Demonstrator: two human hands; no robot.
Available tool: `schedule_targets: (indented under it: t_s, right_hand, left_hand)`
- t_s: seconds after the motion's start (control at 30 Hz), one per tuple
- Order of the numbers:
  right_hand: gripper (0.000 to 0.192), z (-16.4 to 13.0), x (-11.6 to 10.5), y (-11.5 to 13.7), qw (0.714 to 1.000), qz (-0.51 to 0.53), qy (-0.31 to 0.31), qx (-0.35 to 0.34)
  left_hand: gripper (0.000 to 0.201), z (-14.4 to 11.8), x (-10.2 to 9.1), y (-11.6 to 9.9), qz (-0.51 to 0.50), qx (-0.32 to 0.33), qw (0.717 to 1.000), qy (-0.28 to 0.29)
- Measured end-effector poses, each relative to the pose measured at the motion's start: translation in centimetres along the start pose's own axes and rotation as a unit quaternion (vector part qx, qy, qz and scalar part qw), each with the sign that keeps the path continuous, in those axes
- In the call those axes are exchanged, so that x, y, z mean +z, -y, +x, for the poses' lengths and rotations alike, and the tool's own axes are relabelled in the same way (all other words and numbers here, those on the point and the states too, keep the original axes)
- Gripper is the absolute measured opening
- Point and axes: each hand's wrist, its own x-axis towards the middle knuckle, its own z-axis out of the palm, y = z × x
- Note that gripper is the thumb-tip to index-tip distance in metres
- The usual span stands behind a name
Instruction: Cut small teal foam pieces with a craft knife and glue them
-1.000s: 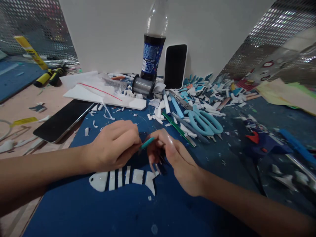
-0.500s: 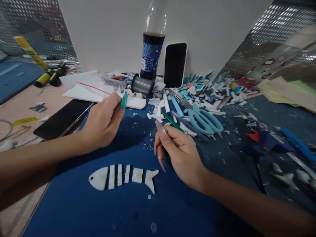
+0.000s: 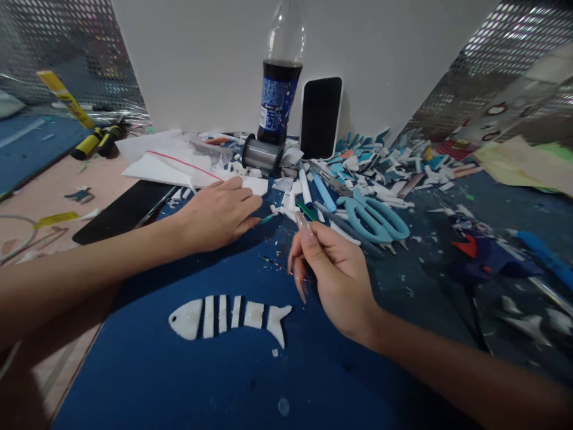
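My left hand (image 3: 221, 212) reaches over the blue mat (image 3: 215, 388) with its fingers curled. Its green thumbnail points at small white scraps beside my right hand; what it holds, if anything, is hidden. My right hand (image 3: 338, 275) is closed in a pinch, thumb against forefinger, and I cannot make out anything between them. Below both hands lies a white fish cut into several separate pieces, from the head with an eye hole (image 3: 186, 319) to the forked tail (image 3: 278, 325). Behind the hands lies a spool of thin clear line (image 3: 262, 155).
A dark drink bottle (image 3: 278, 101) and a phone (image 3: 320, 116) stand against the white board. Light-blue scissors (image 3: 373, 218) lie among white and blue scraps. A glue gun (image 3: 487, 260) is at right, another phone (image 3: 120, 212) under my left forearm, a glue stick (image 3: 67, 98) far left.
My left hand has moved right and down towards the scraps, turning so its back faces up. The right hand keeps its pinch. The whole view has shifted slightly.
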Motion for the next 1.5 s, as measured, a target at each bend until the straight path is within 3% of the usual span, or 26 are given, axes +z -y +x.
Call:
schedule_targets:
  t_s: [0.17, 0.5, 0.6, 0.7, 0.77, 0.83, 0.93, 1.13, 1.2, 1.33, 1.5]
  right_hand:
    - [0.034, 0.1, 0.1, -0.1, 1.0, 0.004, 0.002, -0.011]
    - [0.035, -0.2, 0.2, -0.2, 0.999, -0.02, 0.002, -0.047]
    - [0.034, -0.3, 0.1, -0.2, 0.996, -0.041, -0.006, -0.074]
    - [0.033, -0.4, 0.0, -0.1, 0.987, -0.086, -0.037, -0.133]
    - [0.032, -0.5, -0.1, -0.1, 0.975, -0.109, -0.073, -0.179]
    - [0.032, -0.6, -0.2, -0.2, 0.965, -0.112, -0.111, -0.211]
    - [0.032, -0.5, -0.2, -0.2, 0.96, -0.099, -0.131, -0.228]
    - [0.032, -0.4, -0.3, 0.1, 0.968, -0.182, -0.015, -0.174]
    - [0.033, -0.5, -0.2, 0.3, 0.954, -0.234, 0.011, -0.185]
    - [0.032, -0.8, 0.0, 0.3, 0.912, -0.31, 0.042, -0.265]
    - [0.029, -1.1, 0.1, 0.1, 0.888, -0.36, 0.027, -0.284]
  left_hand:
    - [0.016, 0.5, -0.3, 0.0, 0.046, 0.034, 0.992, 0.109]
    - [0.012, 0.2, -0.8, 0.5, 0.048, 0.117, 0.988, 0.088]
    - [0.021, 0.3, -1.0, 0.3, 0.018, 0.072, 0.996, 0.042]
    - [0.022, 0.3, -1.7, -0.5, -0.102, -0.043, 0.994, -0.021]
    - [0.017, 0.1, -2.4, -1.2, -0.239, -0.123, 0.963, -0.036]
    - [0.021, -0.3, -2.9, -1.9, -0.356, -0.194, 0.914, -0.019]
    - [0.023, -1.1, -3.0, -2.8, -0.496, -0.217, 0.84, 0.018]
    - [0.03, -1.8, -2.2, -4.5, -0.689, -0.255, 0.677, 0.048]
    - [0.031, -1.8, -2.0, -4.8, -0.713, -0.255, 0.65, 0.061]
    - [0.031, -1.9, -1.9, -4.8, -0.735, -0.243, 0.628, 0.074]
    - [0.03, -2.1, -2.1, -4.7, -0.769, -0.237, 0.585, 0.099]
